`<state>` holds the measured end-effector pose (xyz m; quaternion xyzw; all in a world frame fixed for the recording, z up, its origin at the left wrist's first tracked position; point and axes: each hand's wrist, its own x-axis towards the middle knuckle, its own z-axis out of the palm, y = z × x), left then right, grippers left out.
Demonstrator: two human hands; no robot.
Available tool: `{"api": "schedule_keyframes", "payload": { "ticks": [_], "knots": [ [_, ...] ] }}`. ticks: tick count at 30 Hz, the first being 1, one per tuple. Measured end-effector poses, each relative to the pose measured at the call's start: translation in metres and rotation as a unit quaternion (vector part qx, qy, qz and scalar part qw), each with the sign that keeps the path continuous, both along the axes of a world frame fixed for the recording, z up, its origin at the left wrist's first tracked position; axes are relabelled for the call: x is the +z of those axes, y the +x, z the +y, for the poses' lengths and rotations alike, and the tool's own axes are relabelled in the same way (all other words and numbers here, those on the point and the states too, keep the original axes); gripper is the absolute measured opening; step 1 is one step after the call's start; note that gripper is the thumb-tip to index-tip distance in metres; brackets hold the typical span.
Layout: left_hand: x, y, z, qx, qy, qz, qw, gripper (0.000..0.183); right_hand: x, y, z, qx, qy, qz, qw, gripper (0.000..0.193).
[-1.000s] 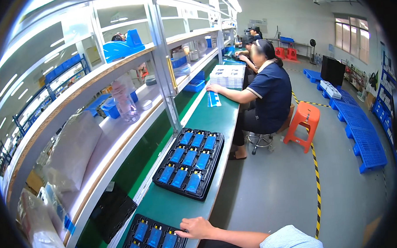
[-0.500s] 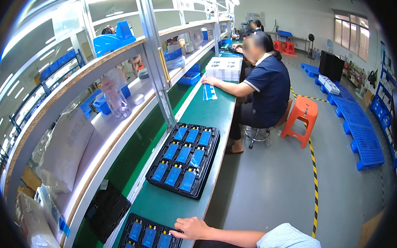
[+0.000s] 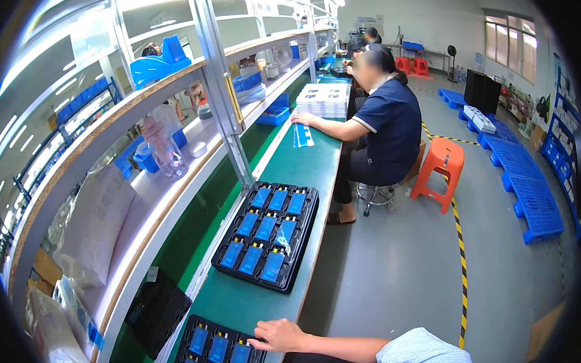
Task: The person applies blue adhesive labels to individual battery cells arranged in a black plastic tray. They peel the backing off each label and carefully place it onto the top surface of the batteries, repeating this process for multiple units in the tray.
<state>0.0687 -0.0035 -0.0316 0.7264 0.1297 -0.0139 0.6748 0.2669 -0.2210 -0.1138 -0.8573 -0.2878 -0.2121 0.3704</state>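
Note:
At the bottom edge, my right hand (image 3: 280,336) reaches in from the right with its fingers curled. Its fingertips and thumb rest on the right rim of a black plastic tray (image 3: 259,360), seeming to pinch it. Flat blue rectangular pieces (image 3: 218,347) with small yellow and white tabs lie in the tray's pockets; the frame cuts off its near part. Farther along the bench sits another black tray (image 3: 286,287), seemingly stacked, with rows of the same blue pieces (image 3: 265,228). My left hand is outside the picture.
The green bench (image 3: 303,165) runs away beside a shelf rack (image 3: 197,76). A seated co-worker (image 3: 391,127) touches a blue-and-white sheet (image 3: 303,135) near stacked white sheets (image 3: 323,100). An orange stool (image 3: 440,170) and blue pallets (image 3: 527,192) stand right. A dark tray (image 3: 157,308) leans below the shelf.
The whole view has shifted slightly. My right hand keeps its place at the near tray's rim, and the trays and blue pieces lie as before.

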Motion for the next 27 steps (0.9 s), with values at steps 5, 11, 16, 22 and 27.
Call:
{"api": "schedule_keyframes", "payload": {
  "ticks": [5,11,16,22,27],
  "knots": [
    [0.002,-0.003,-0.001,-0.006,0.002,0.0,1.0,0.035,0.0,0.001,0.001,0.009,-0.008,0.016,1.0,0.041],
    [0.004,-0.008,-0.003,-0.006,0.005,0.002,1.0,0.036,-0.001,0.001,0.003,0.021,0.0,0.032,0.999,0.042],
    [0.006,-0.019,-0.003,-0.004,0.007,0.006,1.0,0.037,0.002,0.0,0.008,0.006,-0.005,0.083,0.997,0.048],
    [0.003,-0.04,-0.003,-0.022,-0.004,-0.001,1.0,0.039,0.007,-0.001,0.007,-0.015,-0.006,0.117,0.993,0.053],
    [0.02,0.0,-0.048,-0.042,-0.025,0.063,0.997,0.061,0.001,-0.002,0.011,-0.021,0.006,0.079,0.997,0.05]
  ]
}}
